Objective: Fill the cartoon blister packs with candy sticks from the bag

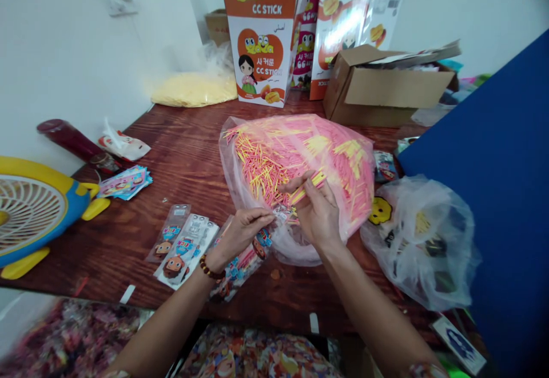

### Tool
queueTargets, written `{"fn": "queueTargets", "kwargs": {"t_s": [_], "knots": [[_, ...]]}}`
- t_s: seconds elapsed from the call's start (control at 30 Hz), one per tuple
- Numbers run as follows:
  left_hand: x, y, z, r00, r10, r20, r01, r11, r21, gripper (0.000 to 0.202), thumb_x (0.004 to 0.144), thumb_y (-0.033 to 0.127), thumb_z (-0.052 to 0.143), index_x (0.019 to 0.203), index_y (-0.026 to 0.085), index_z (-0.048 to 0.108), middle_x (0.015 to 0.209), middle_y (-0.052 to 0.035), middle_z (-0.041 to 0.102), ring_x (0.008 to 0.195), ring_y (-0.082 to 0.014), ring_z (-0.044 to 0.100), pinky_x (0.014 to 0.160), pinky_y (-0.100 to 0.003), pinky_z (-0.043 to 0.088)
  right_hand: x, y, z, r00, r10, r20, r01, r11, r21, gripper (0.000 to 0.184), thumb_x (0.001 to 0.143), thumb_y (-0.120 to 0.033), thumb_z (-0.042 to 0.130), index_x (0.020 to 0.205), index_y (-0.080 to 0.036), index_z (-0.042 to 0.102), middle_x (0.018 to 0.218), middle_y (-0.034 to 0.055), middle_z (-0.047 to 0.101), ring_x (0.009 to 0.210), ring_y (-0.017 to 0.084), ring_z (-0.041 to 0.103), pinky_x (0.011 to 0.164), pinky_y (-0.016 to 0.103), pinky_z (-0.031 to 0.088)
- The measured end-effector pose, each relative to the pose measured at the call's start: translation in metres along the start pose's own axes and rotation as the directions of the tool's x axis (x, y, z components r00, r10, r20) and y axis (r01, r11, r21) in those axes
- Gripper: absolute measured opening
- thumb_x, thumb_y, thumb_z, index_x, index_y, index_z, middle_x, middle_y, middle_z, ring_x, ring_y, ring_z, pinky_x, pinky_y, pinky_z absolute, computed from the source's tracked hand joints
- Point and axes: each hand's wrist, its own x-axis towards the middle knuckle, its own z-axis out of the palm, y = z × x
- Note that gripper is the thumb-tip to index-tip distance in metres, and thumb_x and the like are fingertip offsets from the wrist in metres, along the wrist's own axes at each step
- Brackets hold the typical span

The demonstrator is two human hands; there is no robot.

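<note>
My left hand (242,232), a beaded bracelet at its wrist, is closed in a pinch at the edge of a clear printed packet (261,245). Thin pink and yellow sticks (315,181) are gripped between the fingers and thumb of my right hand (319,212). Both hands are over the near edge of a large clear plastic bag (229,155), which lies with its mouth toward me and is full of loose pink and yellow sticks (261,166). More printed packets (184,249) lie flat to the left, some overlapping. Part of the pinched packet is hidden under my left hand.
A yellow and blue fan (77,201) stands at left, near a dark red bottle (71,138) and tissues (128,144). Printed cartons (261,35) and an open brown box (381,89) line the back. At right are a white plastic bag (429,241) and a blue panel (497,155).
</note>
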Motion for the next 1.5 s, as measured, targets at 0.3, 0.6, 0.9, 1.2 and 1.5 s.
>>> {"fn": "queueTargets", "kwargs": {"t_s": [0.3, 0.6, 0.9, 1.2, 1.5], "knots": [[0.002, 0.006, 0.002, 0.999, -0.008, -0.038, 0.003, 0.992, -0.129, 0.025, 0.083, 0.040, 0.068, 0.080, 0.015, 0.075, 0.075, -0.0027, 0.070, 0.071, -0.0145, 0.060, 0.070, -0.024, 0.047, -0.011, 0.011, -0.005, 0.976, 0.126, 0.176, -0.088, 0.975, -0.206, 0.021, 0.091, -0.039, 0.055, 0.100, -0.023, 0.066, 0.109, 0.0045, 0.074, 0.113, 0.022, 0.064, 0.104, 0.040, 0.046], [0.012, 0.007, 0.005, 0.994, -0.020, -0.112, -0.010, 0.964, -0.264, 0.022, 0.078, 0.037, 0.073, 0.084, 0.016, 0.076, 0.078, -0.0016, 0.070, 0.072, -0.0126, 0.058, 0.071, -0.024, 0.047, -0.004, -0.003, -0.017, 0.907, 0.057, 0.416, 0.169, 0.859, -0.484, 0.043, 0.096, -0.040, 0.053, 0.137, -0.029, 0.053, 0.143, 0.0062, 0.057, 0.133, 0.022, 0.051, 0.115, 0.046, 0.036], [0.020, 0.003, 0.004, 0.987, 0.000, -0.161, -0.052, 0.948, -0.313, 0.025, 0.075, 0.038, 0.077, 0.089, 0.018, 0.077, 0.086, -0.0035, 0.073, 0.078, -0.0156, 0.064, 0.076, -0.027, 0.052, 0.006, -0.021, -0.032, 0.902, 0.112, 0.417, 0.161, 0.808, -0.567, 0.021, 0.088, -0.035, 0.065, 0.104, -0.024, 0.069, 0.097, 0.0034, 0.072, 0.085, 0.018, 0.066, 0.074, 0.030, 0.053], [0.017, 0.009, 0.002, 0.962, 0.042, -0.271, -0.125, 0.947, -0.297, 0.017, 0.078, 0.033, 0.075, 0.088, 0.021, 0.080, 0.087, -0.0018, 0.075, 0.080, -0.0161, 0.067, 0.078, -0.029, 0.054, 0.015, -0.010, -0.032, 0.935, 0.146, 0.324, 0.039, 0.864, -0.502, 0.014, 0.081, -0.033, 0.070, 0.075, -0.020, 0.068, 0.069, -0.0018, 0.063, 0.064, 0.013, 0.054, 0.059, 0.024, 0.041], [0.014, 0.012, -0.008, 0.978, -0.198, 0.062, 0.204, 0.874, -0.441, 0.031, 0.064, 0.032, 0.086, 0.086, 0.013, 0.075, 0.076, -0.0020, 0.070, 0.067, -0.0110, 0.060, 0.066, -0.024, 0.046, 0.020, 0.005, -0.026, 0.950, 0.250, 0.186, -0.173, 0.919, -0.355, 0.028, 0.071, -0.041, 0.076, 0.066, -0.019, 0.060, 0.060, -0.0032, 0.058, 0.055, 0.012, 0.054, 0.052, 0.024, 0.046]]}}
